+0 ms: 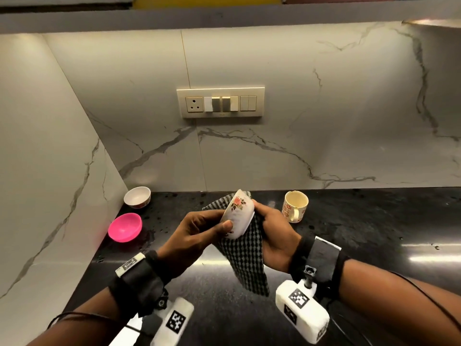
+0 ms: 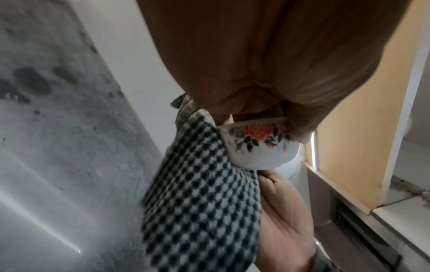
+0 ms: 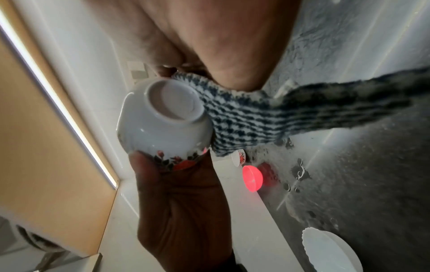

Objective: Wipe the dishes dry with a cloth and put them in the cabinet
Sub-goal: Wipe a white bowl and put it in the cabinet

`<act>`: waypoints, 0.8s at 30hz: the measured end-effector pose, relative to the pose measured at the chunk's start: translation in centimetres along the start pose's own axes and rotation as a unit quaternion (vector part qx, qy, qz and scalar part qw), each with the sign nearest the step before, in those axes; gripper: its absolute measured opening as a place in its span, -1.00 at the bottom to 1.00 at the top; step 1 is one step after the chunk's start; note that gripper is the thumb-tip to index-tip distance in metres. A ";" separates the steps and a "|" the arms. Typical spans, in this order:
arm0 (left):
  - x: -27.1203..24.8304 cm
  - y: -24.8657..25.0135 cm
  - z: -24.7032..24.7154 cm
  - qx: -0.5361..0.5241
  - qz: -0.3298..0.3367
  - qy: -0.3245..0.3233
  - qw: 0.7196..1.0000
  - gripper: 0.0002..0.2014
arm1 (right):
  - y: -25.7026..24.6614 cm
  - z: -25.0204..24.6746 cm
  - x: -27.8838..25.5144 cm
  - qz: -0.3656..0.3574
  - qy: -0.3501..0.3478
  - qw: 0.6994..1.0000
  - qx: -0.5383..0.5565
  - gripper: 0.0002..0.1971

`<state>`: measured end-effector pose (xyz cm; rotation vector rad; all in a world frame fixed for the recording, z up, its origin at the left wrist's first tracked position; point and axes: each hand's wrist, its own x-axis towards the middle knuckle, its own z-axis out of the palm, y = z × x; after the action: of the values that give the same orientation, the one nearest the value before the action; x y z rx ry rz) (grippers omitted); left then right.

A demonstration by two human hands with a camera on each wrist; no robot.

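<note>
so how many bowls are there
3 for certain: a floral bowl in the left hand against the checked cloth, a white bowl at the back left of the counter, a pink bowl in front of it. A white scalloped dish in the right wrist view may be a fourth.

Right of the mug [image 1: 295,206] the black counter [image 1: 374,233] runs bare, the widest lane for a hand. The left corner is tight: the pink bowl [image 1: 125,227] and, behind it, the small white bowl [image 1: 137,197] stand near the side wall [image 1: 50,171]. Above mid-counter the left hand [image 1: 192,236], the right hand [image 1: 274,233], the floral bowl [image 1: 238,214] between them and the hanging checked cloth [image 1: 245,258] fill the space between pink bowl and mug — the back wall [image 1: 274,151] closes the far side and a shelf [image 1: 224,18] runs overhead.
</note>
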<state>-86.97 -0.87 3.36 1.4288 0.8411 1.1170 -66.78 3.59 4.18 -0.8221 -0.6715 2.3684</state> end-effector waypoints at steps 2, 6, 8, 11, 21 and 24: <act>0.3 -0.2 -0.5 -0.008 -0.004 0.008 1.000 -0.66 | 0.1 -0.1 -0.4 0.003 0.004 1.000 0.015 -0.37; 0.4 -1.2 -1.8 0.027 0.004 0.058 0.998 -0.69 | 1.2 -2.1 -0.4 0.037 0.036 0.999 0.007 -0.50; 0.0 -1.8 -2.5 0.039 -0.006 0.081 0.996 -0.71 | 2.1 -3.5 -0.2 0.029 0.073 0.997 -0.028 -0.56; -0.8 -2.4 -2.8 0.056 -0.024 0.110 0.992 -0.70 | 4.1 -5.9 0.6 0.032 0.123 0.989 -0.075 -0.61; -1.1 -2.5 -2.3 0.038 -0.066 0.112 0.991 -0.69 | 5.7 -16.9 2.2 0.067 0.294 0.912 -0.278 -0.77; -0.7 -2.0 -1.7 0.030 -0.067 0.109 0.991 -0.69 | 5.1 -18.5 1.5 0.030 0.282 0.830 -0.481 -0.85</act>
<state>-88.66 -0.61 1.20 1.2933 1.1167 1.1659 -57.03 5.85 -12.19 -1.8623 -1.5883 1.5520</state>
